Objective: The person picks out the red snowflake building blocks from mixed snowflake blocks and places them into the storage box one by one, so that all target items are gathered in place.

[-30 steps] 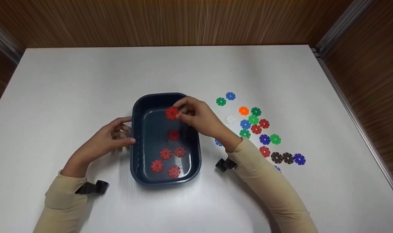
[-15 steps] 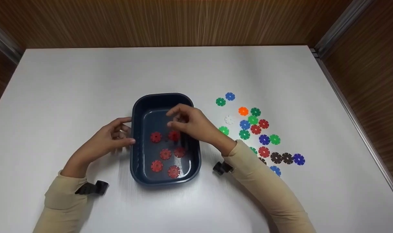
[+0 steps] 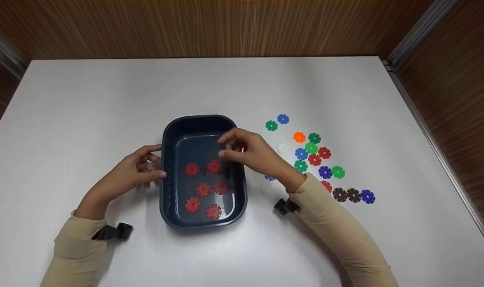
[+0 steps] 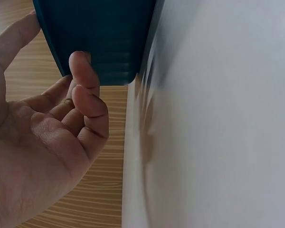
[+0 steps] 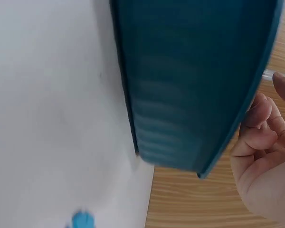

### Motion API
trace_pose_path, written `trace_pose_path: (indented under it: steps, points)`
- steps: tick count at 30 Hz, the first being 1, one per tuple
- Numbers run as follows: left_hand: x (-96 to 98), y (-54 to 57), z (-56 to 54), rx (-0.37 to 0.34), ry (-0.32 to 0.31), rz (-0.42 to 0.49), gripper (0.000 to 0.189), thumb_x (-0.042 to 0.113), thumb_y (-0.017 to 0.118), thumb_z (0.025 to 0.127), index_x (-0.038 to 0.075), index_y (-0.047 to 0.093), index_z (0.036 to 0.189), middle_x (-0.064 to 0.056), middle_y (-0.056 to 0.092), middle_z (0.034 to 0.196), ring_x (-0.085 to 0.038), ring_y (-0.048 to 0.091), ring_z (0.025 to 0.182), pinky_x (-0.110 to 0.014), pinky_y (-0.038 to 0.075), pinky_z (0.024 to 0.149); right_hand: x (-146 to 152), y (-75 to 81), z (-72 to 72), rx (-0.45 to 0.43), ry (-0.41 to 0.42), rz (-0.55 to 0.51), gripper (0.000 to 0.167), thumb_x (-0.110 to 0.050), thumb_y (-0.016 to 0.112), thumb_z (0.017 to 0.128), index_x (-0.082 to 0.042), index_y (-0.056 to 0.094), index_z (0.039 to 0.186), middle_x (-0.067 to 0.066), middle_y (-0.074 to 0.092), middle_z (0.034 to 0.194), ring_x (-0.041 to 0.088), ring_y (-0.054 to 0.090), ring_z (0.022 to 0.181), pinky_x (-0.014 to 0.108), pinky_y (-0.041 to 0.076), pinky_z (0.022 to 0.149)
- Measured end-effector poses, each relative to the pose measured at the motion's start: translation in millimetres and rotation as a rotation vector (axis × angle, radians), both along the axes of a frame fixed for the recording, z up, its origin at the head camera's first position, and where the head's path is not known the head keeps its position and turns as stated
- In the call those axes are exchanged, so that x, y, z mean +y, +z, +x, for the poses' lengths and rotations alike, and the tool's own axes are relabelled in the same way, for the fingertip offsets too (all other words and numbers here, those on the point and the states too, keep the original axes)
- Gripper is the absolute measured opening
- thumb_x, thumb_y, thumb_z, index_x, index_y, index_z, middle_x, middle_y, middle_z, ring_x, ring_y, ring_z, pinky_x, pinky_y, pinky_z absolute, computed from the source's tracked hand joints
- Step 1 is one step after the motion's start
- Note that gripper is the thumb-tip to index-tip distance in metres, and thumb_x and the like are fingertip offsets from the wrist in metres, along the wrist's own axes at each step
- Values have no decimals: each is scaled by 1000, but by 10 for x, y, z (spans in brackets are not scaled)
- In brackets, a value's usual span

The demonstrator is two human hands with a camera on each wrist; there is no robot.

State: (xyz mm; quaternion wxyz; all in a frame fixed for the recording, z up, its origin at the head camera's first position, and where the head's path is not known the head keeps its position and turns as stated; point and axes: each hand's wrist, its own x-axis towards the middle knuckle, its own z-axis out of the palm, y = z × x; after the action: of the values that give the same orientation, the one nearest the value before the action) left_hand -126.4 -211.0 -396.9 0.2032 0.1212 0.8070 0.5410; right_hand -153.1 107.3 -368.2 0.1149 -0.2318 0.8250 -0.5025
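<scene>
A dark blue rectangular plastic tub [image 3: 192,149] stands on the table with several red notched plastic discs [image 3: 192,169] lying flat on its bottom. My left hand [image 3: 122,173] touches the tub's left side, thumb and index fingertip at the rim and the other fingers bent; the left wrist view shows these fingertips against the blue wall [image 4: 102,38]. Over the tub's right rim is my right hand [image 3: 256,153], thumb and index finger apart with nothing between them. In the right wrist view, this hand [image 5: 266,156] appears beside the tub's rim.
Right of the tub, loose discs lie scattered: orange [image 3: 299,137], white [image 3: 282,148], blue [image 3: 283,118], several greens [image 3: 314,138], reds [image 3: 324,152], black-brown [image 3: 340,194] and purple [image 3: 368,196]. A wood-grain panel [image 3: 210,30] borders the table's far edge.
My right hand let go of a red disc, which now lies in the tub's middle left. That hand then moved right, toward the rim. My left hand stayed in place.
</scene>
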Motion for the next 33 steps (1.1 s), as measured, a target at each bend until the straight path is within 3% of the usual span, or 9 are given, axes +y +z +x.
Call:
trace_pose_path:
  steps: [15, 21, 33]
  points:
    - [-3, 13, 4, 0, -5, -11, 68, 14, 69, 89, 5, 34, 147, -9, 50, 110, -5, 59, 80, -26, 49, 66, 737, 178, -98, 23, -96, 181, 32, -18, 69, 90, -10, 63, 120, 7, 62, 94, 20, 49, 76, 21, 42, 65]
    - [2, 19, 7, 5, -8, -13, 68, 14, 69, 89, 5, 34, 147, -11, 50, 111, -6, 60, 80, -26, 50, 67, 1063, 217, -103, -22, -129, 282, 34, -18, 69, 90, -9, 61, 123, 10, 61, 99, 21, 51, 79, 17, 47, 64]
    - [3, 18, 6, 4, -6, -2, 68, 13, 69, 89, 5, 34, 147, -10, 50, 109, -6, 58, 79, -27, 49, 64, 1646, -17, -78, -98, -196, 462, 36, -12, 67, 90, -3, 58, 123, 11, 60, 97, 25, 56, 87, 18, 49, 65]
